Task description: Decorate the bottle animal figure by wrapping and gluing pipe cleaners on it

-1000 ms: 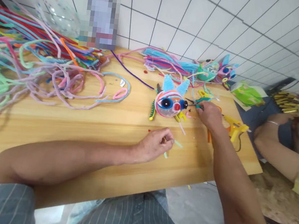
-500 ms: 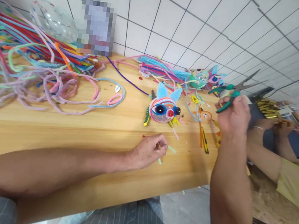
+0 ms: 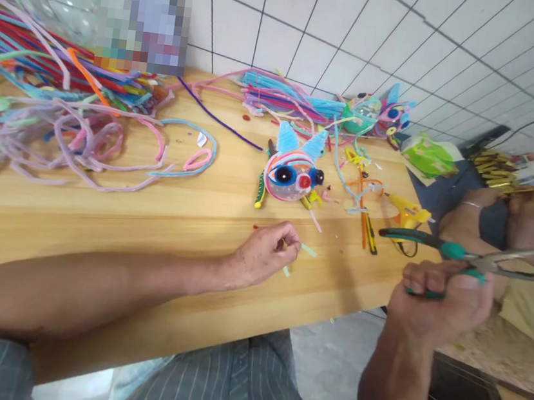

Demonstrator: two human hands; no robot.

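My left hand (image 3: 265,252) rests on the wooden table with its fingers curled together. Short pale green strips of pipe cleaner (image 3: 309,250) show beside its fingertips; whether the fingers pinch one is hidden. Just beyond it stands a clear round animal head (image 3: 291,180) with blue fuzzy ears, big dark eyes and a red nose. My right hand (image 3: 443,306) is raised past the table's right edge, gripping long-nose pliers (image 3: 454,251) with green and black handles. Their jaws are parted and point right, nothing visible between them.
Loose pipe cleaners (image 3: 55,135) heap on the left, with a bundle (image 3: 294,96) by the tiled wall. A yellow glue gun (image 3: 409,211) and a utility knife (image 3: 369,231) lie on the right. Another person's arm (image 3: 469,218) is at far right.
My right hand has swung right and toward me with the pliers, whose jaws now point right instead of up and away. My left hand stays in place; the view has shifted slightly.
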